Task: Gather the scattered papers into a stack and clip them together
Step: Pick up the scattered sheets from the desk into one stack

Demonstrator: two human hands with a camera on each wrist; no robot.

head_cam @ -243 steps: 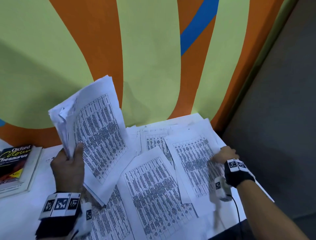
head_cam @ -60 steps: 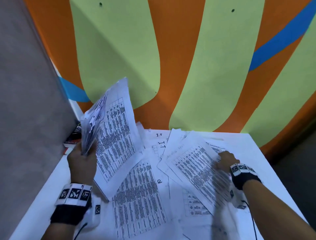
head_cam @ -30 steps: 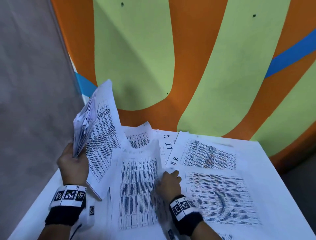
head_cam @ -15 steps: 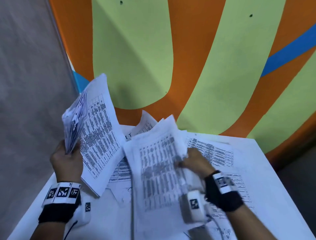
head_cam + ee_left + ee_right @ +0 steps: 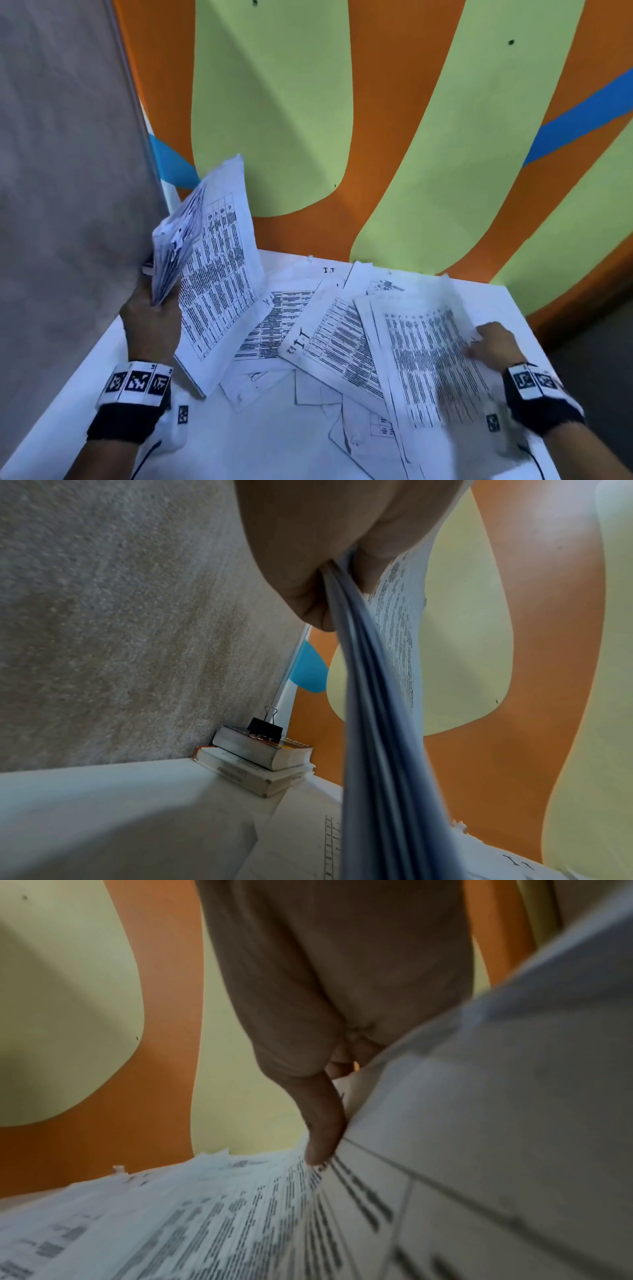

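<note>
Since half a second ago, right hand (image 5: 493, 346) has moved to the table's (image 5: 479, 294) right edge, pinching another sheet (image 5: 421, 359); left hand (image 5: 150, 325) still clamps the stack (image 5: 209, 270).

Two thick paperback books (image 5: 260, 758) lie stacked flat in the far left corner of the white table (image 5: 102, 394), against a grey carpet-like partition (image 5: 61, 171). Behind the table stands a wall painted in orange, lime-green and blue bands (image 5: 394, 120).

Two books (image 5: 260, 753) (stacked), one clip (image 5: 264, 726)
</note>
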